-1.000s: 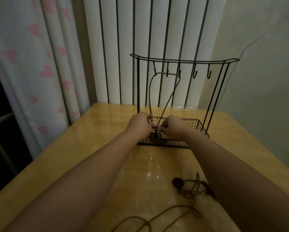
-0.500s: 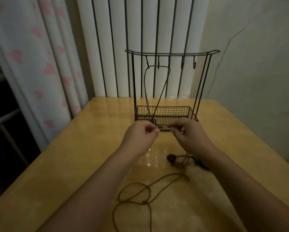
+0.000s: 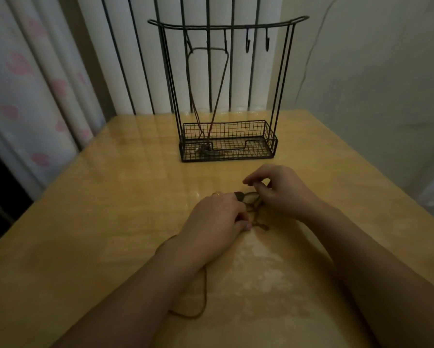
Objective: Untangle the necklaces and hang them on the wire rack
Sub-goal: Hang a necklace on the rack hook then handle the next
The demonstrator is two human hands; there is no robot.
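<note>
**Both hands working the tangled cord necklace, rack waiting beyond**

Head view: both hands are resting low on the wooden table (image 3: 90, 247), meeting over the knotted cord necklace (image 3: 253, 204) that is lying between them. The left hand (image 3: 218, 219) is curling palm-down over the near-left part of the tangle, its fingers closed against the cord and the dark round pendant (image 3: 239, 196) peeking out just past its knuckles. The right hand (image 3: 278, 189) is sitting just right of the knot, thumb and forefinger pinching towards a loop; whether they are actually gripping the strand I cannot tell. The loose end of the cord is trailing near, running back under the left forearm and curving out again by the elbow, so its long run is lying near-to-far.

The wire rack (image 3: 226, 136) is standing well beyond the hands, far and slightly left of centre. One necklace (image 3: 205, 84) is already hanging from its left hooks, its pendant resting in the basket; the two right hooks (image 3: 257, 43) are looking free.

No brand, label or writing is showing anywhere.
</note>
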